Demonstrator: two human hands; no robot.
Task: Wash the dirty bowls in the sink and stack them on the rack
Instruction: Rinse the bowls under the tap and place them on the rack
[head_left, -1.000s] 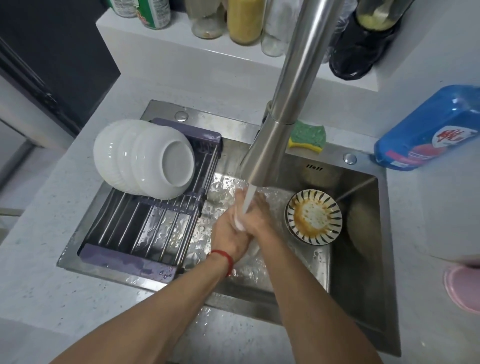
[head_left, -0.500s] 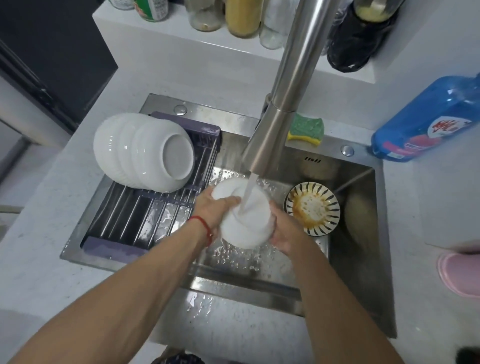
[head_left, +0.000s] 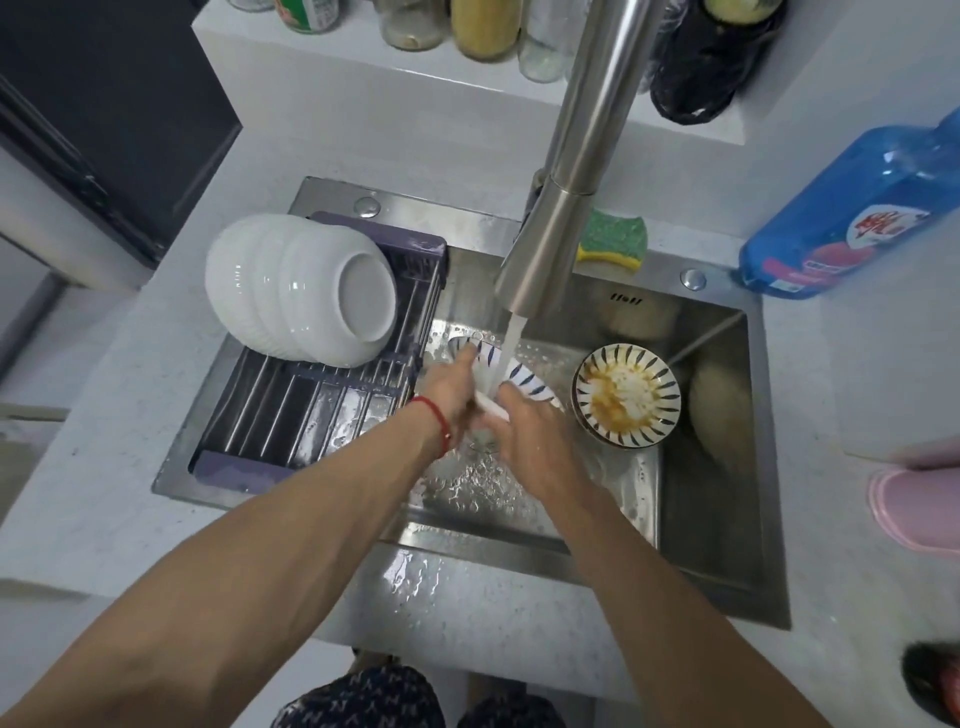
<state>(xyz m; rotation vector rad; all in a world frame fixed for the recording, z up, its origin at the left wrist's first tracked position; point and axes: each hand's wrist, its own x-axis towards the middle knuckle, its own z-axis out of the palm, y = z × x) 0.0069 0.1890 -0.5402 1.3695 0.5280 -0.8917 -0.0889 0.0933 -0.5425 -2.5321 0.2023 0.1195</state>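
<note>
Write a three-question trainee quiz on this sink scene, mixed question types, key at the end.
1. True or false: the dirty bowl sits on the rack.
2. How many white bowls are stacked on the rack?
3. The striped bowl under the faucet is held by: A) left hand only B) right hand only C) both.

Key: 1. False, it is in the sink. 2. Three. 3. C.
</note>
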